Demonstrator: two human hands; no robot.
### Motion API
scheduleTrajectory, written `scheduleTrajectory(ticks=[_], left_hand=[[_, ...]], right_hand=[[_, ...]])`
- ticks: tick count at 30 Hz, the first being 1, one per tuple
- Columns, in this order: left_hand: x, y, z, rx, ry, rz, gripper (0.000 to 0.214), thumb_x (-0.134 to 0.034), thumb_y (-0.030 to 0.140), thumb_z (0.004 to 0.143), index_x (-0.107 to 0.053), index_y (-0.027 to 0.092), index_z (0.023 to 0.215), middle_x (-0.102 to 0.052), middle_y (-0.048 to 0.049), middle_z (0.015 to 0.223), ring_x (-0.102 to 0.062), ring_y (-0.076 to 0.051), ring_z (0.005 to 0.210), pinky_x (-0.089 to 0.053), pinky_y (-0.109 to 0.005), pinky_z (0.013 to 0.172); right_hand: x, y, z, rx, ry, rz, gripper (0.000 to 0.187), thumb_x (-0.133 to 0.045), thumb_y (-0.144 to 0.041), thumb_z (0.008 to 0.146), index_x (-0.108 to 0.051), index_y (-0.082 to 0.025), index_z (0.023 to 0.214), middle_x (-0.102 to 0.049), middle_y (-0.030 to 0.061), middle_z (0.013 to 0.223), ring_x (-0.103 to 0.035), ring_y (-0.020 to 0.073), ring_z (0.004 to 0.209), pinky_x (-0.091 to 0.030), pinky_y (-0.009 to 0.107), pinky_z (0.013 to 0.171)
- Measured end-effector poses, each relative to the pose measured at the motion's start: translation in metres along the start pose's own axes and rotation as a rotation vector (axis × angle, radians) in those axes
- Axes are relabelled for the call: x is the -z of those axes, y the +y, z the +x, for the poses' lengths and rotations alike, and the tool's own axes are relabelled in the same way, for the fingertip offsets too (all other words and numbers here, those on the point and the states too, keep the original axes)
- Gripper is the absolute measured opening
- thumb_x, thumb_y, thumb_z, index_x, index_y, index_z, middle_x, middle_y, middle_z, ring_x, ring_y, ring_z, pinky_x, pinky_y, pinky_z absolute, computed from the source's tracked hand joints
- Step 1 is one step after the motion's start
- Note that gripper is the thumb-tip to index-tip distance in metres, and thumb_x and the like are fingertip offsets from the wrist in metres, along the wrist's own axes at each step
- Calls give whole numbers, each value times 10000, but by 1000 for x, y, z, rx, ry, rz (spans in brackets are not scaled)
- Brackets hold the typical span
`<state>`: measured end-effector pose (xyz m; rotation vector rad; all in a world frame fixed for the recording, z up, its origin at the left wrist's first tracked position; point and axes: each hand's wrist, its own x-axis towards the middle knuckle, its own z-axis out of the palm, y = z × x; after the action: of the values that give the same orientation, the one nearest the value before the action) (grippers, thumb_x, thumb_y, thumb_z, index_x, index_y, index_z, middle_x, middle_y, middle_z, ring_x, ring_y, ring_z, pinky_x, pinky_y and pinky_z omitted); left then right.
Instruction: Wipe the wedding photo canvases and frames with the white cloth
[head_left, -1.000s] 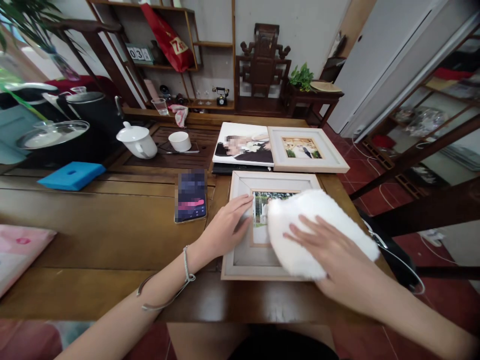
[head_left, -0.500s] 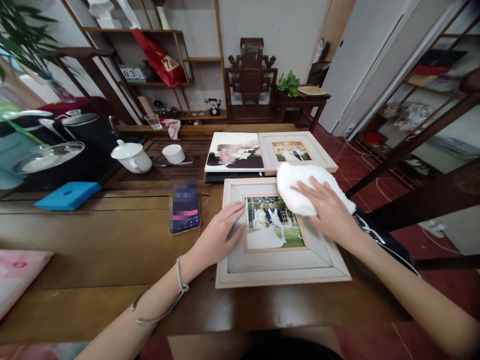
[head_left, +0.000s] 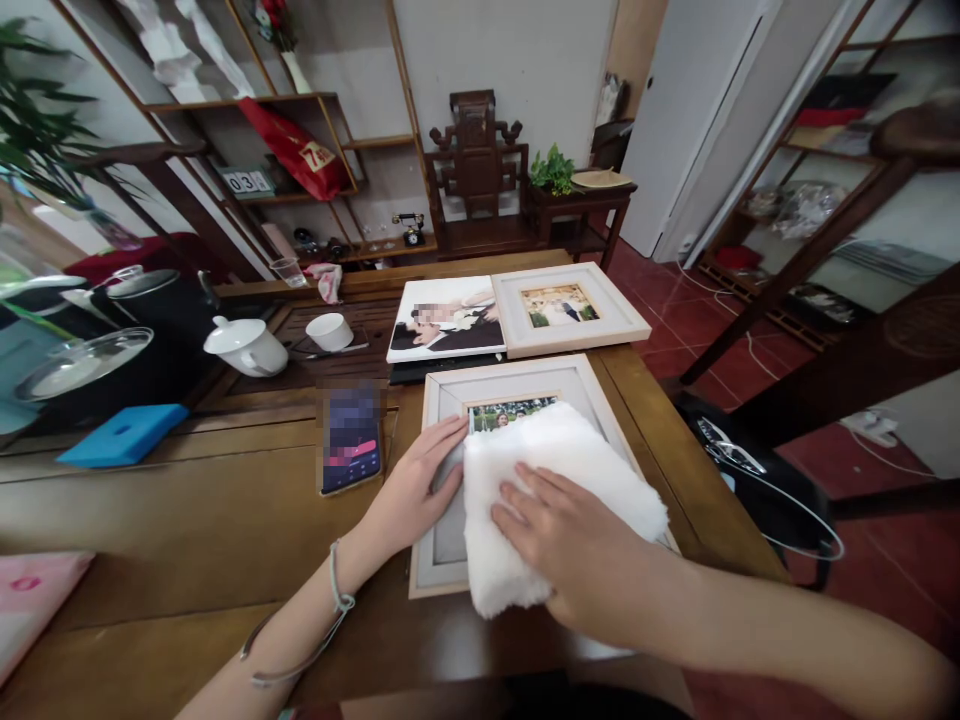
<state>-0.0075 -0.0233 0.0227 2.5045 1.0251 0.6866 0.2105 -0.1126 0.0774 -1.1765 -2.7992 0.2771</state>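
Observation:
A pale-framed picture frame [head_left: 517, 376] lies flat on the wooden table, its photo partly covered by a fluffy white cloth [head_left: 581, 445]. My left hand [head_left: 420, 480] rests on the frame's left border with the fingers stretched toward the photo. On top of the cloth, my right hand [head_left: 574, 545] presses down with bent fingers, over the lower middle of the frame. The cloth hangs past the frame's lower edge. Behind it sit a second framed photo [head_left: 626, 310] and a white-edged photo panel [head_left: 409, 300], side by side.
A phone [head_left: 352, 445] lies left of the frame. Further left are a blue block [head_left: 124, 437], a white lidded cup [head_left: 247, 347] and a small white bowl [head_left: 330, 332]. A black bag [head_left: 757, 480] with a white cable is beside the table's right edge.
My right hand has swept the cloth from the frame's upper right corner down and left across the photo. My left hand keeps its place on the frame; the view has shifted slightly.

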Motion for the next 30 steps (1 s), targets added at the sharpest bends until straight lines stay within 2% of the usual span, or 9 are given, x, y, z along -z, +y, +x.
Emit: scheduleTrajectory(ticks=[3,7,11,14,17,20,22,25,30], left_hand=[[0,0,1,-5,0,-1,411,-475,235,966,-501,191,1374,-519,-136,1443,-455,-271,1374,-393,-533,1140],[1,1,2,12,-7,-26,418,-479,268,974,-498,196,1384,-514,-131,1450,-444,-273,1380,-382,-529,1149],[1,1,1,21,-2,-55,415,-479,278,972,-514,201,1379,-513,-121,1453,-441,-270,1383,-380,-511,1154],[-1,0,1,17,7,-64,425,-490,278,967,-513,199,1383,-512,-119,1454,-436,-272,1386,-373,-508,1159],[-2,-2,0,8,18,-63,428,-496,268,963,-508,200,1386,-511,-121,1455,-441,-274,1382,-375,-514,1156],[-4,-4,-1,-10,27,-53,428,-492,237,956,-510,193,1381,-518,-129,1445,-447,-280,1376,-380,-523,1150],[-4,-6,-1,-23,21,-49,433,-477,198,948,-509,183,1379,-517,-136,1444,-444,-278,1378,-381,-518,1150],[-4,-5,-1,-32,9,-48,427,-463,170,942,-520,175,1365,-517,-141,1440,-448,-278,1374,-390,-508,1146],[-2,-2,1,-16,24,-44,430,-502,239,956,-505,193,1383,-521,-134,1440,-459,-284,1366,-400,-519,1136]], right_hand=[[1,19,5,-104,29,9,559,-620,-114,689,-625,-96,1247,-593,190,1354,-451,378,1336,-375,525,1092],[4,76,16,-283,132,-79,719,-547,8,658,-565,-172,1354,-505,83,1466,-311,343,1428,-246,558,1165],[3,111,18,-332,227,-142,746,-523,8,670,-534,-187,1389,-478,54,1490,-273,322,1448,-216,560,1178],[1,101,16,-305,193,-163,709,-548,-6,653,-557,-108,1355,-502,118,1465,-294,356,1433,-208,562,1181],[1,68,11,-251,107,-163,637,-588,-32,656,-580,-9,1292,-561,231,1374,-409,384,1362,-293,533,1149],[4,36,2,-43,13,-96,588,-653,-95,665,-605,-6,1244,-615,258,1282,-518,379,1264,-380,504,1095],[5,26,-3,106,-24,-33,575,-686,-109,661,-614,-16,1223,-624,254,1269,-539,364,1244,-389,486,1093],[3,37,-3,168,5,6,524,-650,-59,720,-603,-58,1242,-614,211,1312,-480,333,1318,-342,494,1130],[2,88,4,-26,138,-150,564,-430,95,798,-595,-141,1283,-539,125,1431,-303,308,1437,-275,578,1148]])
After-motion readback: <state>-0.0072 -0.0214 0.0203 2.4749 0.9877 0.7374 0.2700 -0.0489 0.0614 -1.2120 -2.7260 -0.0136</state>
